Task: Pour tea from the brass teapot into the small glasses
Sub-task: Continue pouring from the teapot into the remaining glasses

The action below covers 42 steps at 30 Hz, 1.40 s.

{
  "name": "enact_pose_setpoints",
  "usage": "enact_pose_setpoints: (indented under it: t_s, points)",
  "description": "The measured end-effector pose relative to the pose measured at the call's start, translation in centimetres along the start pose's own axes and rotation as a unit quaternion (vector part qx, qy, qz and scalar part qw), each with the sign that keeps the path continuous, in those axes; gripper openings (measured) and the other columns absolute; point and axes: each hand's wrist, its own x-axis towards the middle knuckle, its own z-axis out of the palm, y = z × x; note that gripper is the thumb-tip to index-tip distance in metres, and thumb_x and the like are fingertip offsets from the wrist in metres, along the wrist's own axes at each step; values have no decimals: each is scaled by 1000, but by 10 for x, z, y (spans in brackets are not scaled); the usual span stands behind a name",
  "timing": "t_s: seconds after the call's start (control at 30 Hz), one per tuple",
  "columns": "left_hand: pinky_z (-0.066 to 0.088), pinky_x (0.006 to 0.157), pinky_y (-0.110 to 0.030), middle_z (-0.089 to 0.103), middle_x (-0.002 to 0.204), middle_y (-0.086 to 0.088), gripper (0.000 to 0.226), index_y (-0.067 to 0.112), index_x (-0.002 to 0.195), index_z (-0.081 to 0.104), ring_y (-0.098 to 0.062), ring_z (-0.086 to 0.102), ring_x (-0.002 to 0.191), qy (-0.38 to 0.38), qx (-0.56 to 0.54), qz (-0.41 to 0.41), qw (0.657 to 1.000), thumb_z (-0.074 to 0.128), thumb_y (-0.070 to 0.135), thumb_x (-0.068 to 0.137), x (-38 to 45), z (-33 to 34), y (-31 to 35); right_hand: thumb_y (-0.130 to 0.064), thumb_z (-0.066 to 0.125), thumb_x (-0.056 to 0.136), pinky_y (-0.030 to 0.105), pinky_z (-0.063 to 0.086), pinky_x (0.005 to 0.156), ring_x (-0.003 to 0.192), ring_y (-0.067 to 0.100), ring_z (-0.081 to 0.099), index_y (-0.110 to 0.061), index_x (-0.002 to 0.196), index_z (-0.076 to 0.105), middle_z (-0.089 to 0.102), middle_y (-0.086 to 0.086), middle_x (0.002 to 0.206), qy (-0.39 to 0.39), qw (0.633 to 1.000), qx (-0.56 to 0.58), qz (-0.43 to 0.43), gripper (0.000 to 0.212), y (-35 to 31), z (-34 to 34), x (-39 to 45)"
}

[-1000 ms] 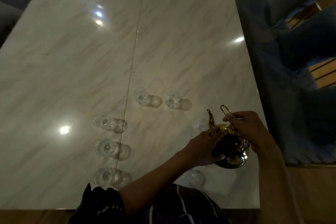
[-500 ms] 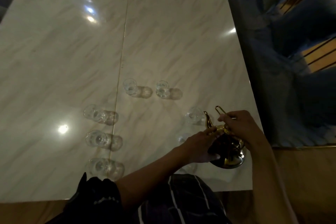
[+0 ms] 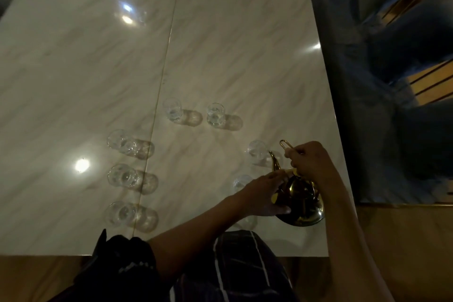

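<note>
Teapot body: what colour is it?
Shiny golden brass with dark reflections; the teapot shows best in the head view, the only one, between both hands.

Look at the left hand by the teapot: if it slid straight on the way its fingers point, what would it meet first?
The left hand points right and already touches the brass teapot, so it would likely press into the teapot's body; depth is unclear.

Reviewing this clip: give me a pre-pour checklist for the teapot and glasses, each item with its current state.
1. Right hand grips the handle: ok.
2. Left hand steadies the brass teapot: ok.
3. Spout points toward the nearest glass: ok.
4. Spout over that glass's mouth: not ok, it sits beside it.
5. Glasses upright on the table: ok.
6. Tea level inside the teapot: cannot tell.
</note>
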Motion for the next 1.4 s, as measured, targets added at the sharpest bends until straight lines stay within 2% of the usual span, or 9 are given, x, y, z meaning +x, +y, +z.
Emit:
enact_pose_setpoints:
  t_s: [0.17,0.3,0.43,0.63,0.97,1.27,1.4]
  points:
    - [56,96,-49,49,147,-7,83,16,152,37,-27,59,124,7,-5,-12,1000,80,37,84,3,-4,2,-28,62,92,45,59,72,61,24,66,-2,82,76,72,16,72,-12,1000,-19,-5,31,-8,-4,6]
    - [55,98,-48,49,147,-9,84,15,153,36,-27,56,127,17,-19,-12,1000,80,37,85,3,-6,5,-29,62,91,45,58,77,71,26,70,-4,83,77,72,13,73,-15,999,-32,-5,30,-14,-7,9]
    - [55,98,-48,51,145,-8,82,17,151,37,-28,58,126,20,-33,-13,999,79,39,84,3,-7,9,-31,63,91,48,59,79,72,26,70,-4,83,77,71,13,74,-15,999,-36,-10,31,-17,-13,8]
    - [53,99,-40,49,148,-12,81,10,153,37,-29,55,129,48,-44,27,998,81,29,87,1,-9,22,-30,63,92,53,58,83,77,28,71,-3,86,77,73,15,78,-26,999,-35,-7,31,-19,-23,4]
    - [54,100,-43,45,153,-12,89,13,157,32,-30,56,129,69,-22,66,995,81,35,85,1,-6,40,-37,64,91,52,57,86,89,28,70,-11,97,77,73,11,90,-23,999,-41,-15,30,-22,-42,-5]
    - [51,104,-51,36,160,-13,96,15,159,26,-33,52,134,69,4,62,996,80,43,84,1,-2,46,-39,65,89,50,58,83,80,27,69,-13,90,77,70,8,79,-18,999,-42,-9,29,-28,-52,-15]
    - [50,104,-51,37,160,-13,98,17,159,25,-32,54,132,71,8,58,996,80,44,84,0,0,46,-38,64,90,52,57,86,87,29,69,-12,93,78,71,10,85,-21,999,-47,-16,30,-31,-54,-18]
